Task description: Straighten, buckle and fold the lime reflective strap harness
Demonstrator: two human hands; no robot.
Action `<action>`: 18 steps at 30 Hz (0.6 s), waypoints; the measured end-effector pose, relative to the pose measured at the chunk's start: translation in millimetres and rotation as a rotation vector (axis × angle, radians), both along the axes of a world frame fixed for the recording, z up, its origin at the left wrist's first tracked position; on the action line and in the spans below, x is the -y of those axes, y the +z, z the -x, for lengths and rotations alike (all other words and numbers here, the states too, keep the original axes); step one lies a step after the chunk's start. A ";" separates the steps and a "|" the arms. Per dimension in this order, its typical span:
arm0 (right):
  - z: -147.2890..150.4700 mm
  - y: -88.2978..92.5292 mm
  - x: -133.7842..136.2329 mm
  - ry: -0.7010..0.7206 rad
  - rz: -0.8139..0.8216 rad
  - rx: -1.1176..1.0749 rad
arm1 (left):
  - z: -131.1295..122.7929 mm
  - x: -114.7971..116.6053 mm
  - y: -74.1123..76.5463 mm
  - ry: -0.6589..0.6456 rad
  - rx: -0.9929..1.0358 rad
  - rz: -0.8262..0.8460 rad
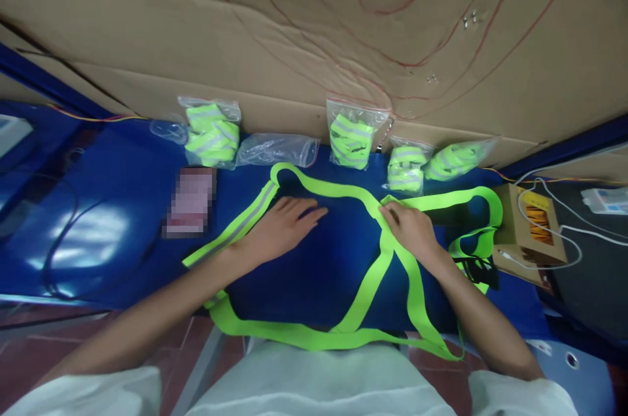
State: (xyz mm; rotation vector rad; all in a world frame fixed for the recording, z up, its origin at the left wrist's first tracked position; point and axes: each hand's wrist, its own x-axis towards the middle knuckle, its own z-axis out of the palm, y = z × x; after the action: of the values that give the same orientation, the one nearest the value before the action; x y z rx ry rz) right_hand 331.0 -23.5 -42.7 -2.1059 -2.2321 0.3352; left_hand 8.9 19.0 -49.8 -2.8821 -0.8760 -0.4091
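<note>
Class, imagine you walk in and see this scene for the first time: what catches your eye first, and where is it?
The neon-yellow strap harness spread across the blue table stands out most. The left hand lies flat on the table inside its loop, while the right hand pinches the strap where bands cross. Behind, bagged straps line the cardboard wall.

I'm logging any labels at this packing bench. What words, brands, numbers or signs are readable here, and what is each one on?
No text can be read anywhere in this view.
Pink card: pixelated, unreadable.
Cardboard box: orange print, too small and blurred to read.
White device: faint bluish marks, illegible.
Bagged reflective straps: no label visible.
Cardboard backing: only red drawn lines, no letters.
</note>
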 end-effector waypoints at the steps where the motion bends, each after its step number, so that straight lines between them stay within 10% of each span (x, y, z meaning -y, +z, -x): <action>1: 0.2 -0.9 -0.5 -0.013 0.001 0.022 | 5.5 1.4 2.8 0.097 0.024 -0.019; 6: -2.1 -6.0 0.4 -0.012 -0.039 0.085 | 36.5 9.4 10.8 0.554 -0.026 -0.015; 12: -12.6 -13.8 2.8 0.169 -0.220 0.109 | 66.8 18.8 4.7 0.530 -0.137 0.030; 18: -16.2 -4.5 -2.1 0.296 -0.146 -0.005 | 41.3 33.2 15.1 0.553 -0.071 0.037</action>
State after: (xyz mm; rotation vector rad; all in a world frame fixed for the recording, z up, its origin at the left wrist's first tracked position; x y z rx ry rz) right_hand 347.2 -21.3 -47.2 -1.7047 -2.4826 0.1823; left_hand -32.3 -14.2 -34.7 -2.5073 -1.6039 -0.2303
